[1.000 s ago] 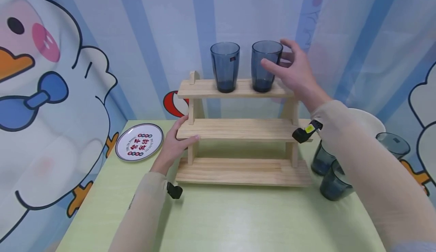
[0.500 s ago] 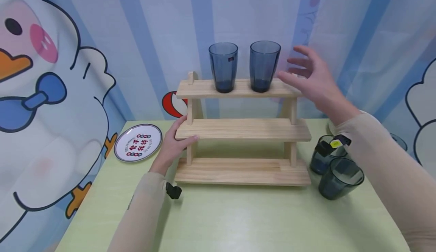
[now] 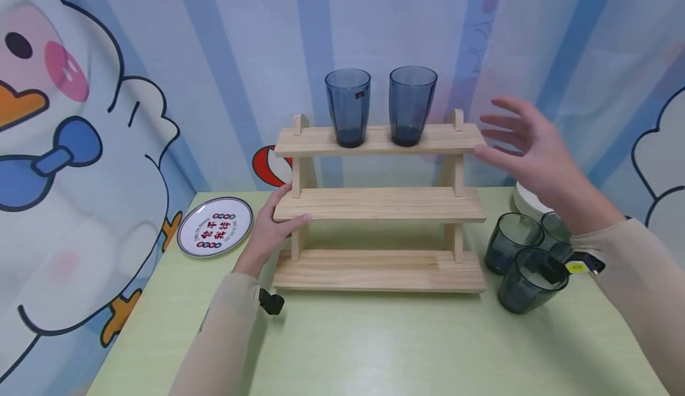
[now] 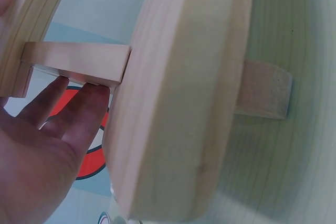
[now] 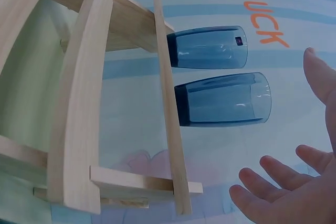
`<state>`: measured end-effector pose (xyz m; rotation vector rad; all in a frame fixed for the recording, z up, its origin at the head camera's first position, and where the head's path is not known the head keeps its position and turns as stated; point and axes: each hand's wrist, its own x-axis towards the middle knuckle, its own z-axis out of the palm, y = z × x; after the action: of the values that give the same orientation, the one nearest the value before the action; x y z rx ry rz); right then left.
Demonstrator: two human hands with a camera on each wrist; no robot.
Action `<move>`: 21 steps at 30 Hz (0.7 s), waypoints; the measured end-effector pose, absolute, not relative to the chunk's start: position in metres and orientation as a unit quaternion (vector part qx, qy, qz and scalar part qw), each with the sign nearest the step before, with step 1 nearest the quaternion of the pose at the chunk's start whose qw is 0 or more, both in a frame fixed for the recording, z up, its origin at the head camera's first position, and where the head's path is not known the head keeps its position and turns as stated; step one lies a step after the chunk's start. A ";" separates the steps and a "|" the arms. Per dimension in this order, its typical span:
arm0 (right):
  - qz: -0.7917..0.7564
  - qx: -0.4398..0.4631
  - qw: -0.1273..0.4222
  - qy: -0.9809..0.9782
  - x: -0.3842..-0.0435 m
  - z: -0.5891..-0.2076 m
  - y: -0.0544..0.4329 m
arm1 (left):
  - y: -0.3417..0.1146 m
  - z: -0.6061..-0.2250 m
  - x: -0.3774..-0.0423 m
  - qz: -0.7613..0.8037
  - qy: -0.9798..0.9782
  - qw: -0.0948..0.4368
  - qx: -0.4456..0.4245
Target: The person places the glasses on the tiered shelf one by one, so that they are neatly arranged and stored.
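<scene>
A three-tier wooden display rack (image 3: 380, 204) stands on the table. My left hand (image 3: 266, 229) holds its left end at the middle tier, thumb along the front edge and fingers behind. In the left wrist view, fingertips touch a wooden upright (image 4: 79, 62). Two blue-tinted glass tumblers stand upright on the top tier, a left tumbler (image 3: 349, 107) with a small label and a right tumbler (image 3: 412, 106). My right hand (image 3: 540, 152) hangs in the air just past the top tier's right end, fingers spread, holding nothing. The right wrist view shows the same hand (image 5: 294, 192) apart from both tumblers.
Right of the rack several more tumblers (image 3: 532, 283) stand close together, partly below my right forearm. A white round dish (image 3: 527, 201) sits behind them, mostly hidden by my hand. On the left lies a white plate (image 3: 214, 227) with red lettering. A cartoon-printed curtain (image 3: 241, 57) hangs behind.
My right hand has let go of the right tumbler on the top tier and moved right and down. The left hand keeps its hold on the rack.
</scene>
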<state>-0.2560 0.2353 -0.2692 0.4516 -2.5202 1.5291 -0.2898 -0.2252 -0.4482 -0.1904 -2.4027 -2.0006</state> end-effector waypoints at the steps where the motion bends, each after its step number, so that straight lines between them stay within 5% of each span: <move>1: 0.503 0.153 0.081 -0.847 -0.252 -0.271 0.239 | -0.225 -0.448 -0.290 -0.638 -0.767 0.005 -0.061; 21: 0.387 0.141 0.109 -0.905 -0.190 -0.339 0.286 | -0.225 -0.447 -0.287 -0.631 -0.774 0.007 -0.059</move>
<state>-0.1900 0.2861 -0.3395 0.4138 -2.6609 1.1370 -0.2874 -0.2250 -0.4469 -0.1843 -2.4189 -1.9732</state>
